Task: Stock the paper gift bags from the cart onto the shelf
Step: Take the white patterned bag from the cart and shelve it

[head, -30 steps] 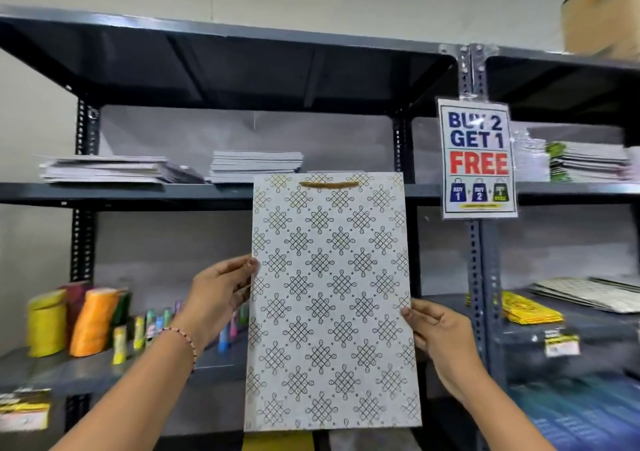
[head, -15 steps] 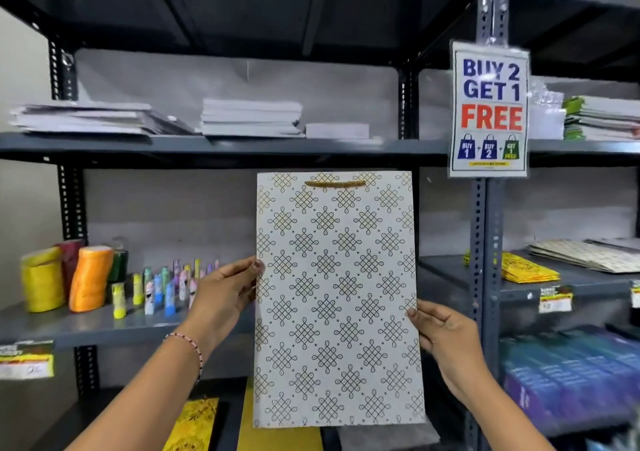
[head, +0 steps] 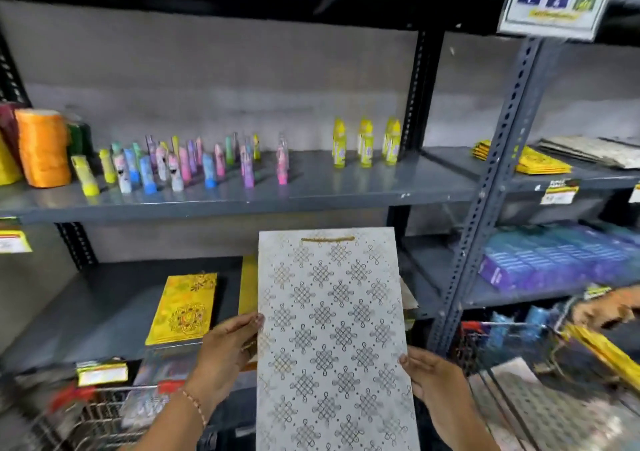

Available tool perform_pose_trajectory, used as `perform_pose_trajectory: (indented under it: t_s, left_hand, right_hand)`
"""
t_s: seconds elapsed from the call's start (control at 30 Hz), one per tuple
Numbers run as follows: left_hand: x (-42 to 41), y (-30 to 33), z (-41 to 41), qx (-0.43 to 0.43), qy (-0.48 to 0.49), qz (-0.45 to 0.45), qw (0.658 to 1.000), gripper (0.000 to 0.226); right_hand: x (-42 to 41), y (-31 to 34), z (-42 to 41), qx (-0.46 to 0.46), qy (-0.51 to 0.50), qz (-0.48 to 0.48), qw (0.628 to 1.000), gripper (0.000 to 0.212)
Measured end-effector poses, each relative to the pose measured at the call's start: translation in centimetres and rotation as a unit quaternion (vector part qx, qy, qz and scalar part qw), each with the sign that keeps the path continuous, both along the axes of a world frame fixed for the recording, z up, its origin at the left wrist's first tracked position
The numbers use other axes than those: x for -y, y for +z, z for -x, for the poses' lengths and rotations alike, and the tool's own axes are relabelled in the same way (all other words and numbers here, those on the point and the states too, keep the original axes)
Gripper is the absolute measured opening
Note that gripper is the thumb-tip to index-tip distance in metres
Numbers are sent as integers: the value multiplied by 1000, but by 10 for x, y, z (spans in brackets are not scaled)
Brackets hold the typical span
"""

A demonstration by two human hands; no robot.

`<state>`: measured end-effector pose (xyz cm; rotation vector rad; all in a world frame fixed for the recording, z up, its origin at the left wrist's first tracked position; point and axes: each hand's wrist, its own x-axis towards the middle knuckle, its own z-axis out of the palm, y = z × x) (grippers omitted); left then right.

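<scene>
Item: 1 paper gift bag [head: 332, 340], flat-folded, held upright in front of the lower shelf [head: 114, 298].

Grip: your left hand [head: 225, 353] pinched the bag's left edge, thumb on the face and fingers behind; your right hand [head: 433, 378] clasped the right edge lower down, fingertips [head: 403, 359] curled onto the front. Both hands were closed on the bag, 1 per side, probably to keep the thin sheet square and stop it flopping while you lined it up with the shelf.

Position: the bag was off the cart [head: 104, 412] and not yet on any shelf; its top edge sat just below the middle shelf [head: 311, 194], overlapping the lower bay.

Likely slot: the yellow gift bags [head: 183, 308] lay flat on that lower shelf, just left of your bag, so a flat spot beside them seemed the aim.

Appearance: white or pale grey paper, repeating knot-like motifs in a diamond grid with small dots between, gold-toned cord handle [head: 327, 240] lying flat near the top. No creases or tears visible; the lower edge was out of frame.
</scene>
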<state>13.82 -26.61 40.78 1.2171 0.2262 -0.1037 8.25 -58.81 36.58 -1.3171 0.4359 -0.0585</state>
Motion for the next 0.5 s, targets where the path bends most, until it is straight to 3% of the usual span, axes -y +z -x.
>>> perform_pose_trajectory:
  t_s: [0.1,0.23,0.37,0.5]
  left_hand:
    - [4,-27,2,-38,-56,-22,997,29]
    - [22,-51,-11,-105,-114,-45,987,41]
    - [42,-63,-41,-141,-143,-61,978,32]
    - [71,-65,-75,-135,-177,-68,973,37]
  right_hand:
    - [-2,-21,6,-29,-27,1,999,12]
    - [11,-37,-9,-50,-60,6,997,17]
    - [43,-44,-55,-49,-75,7,996,17]
    - [80,-43,-118,-56,-72,-17,996,14]
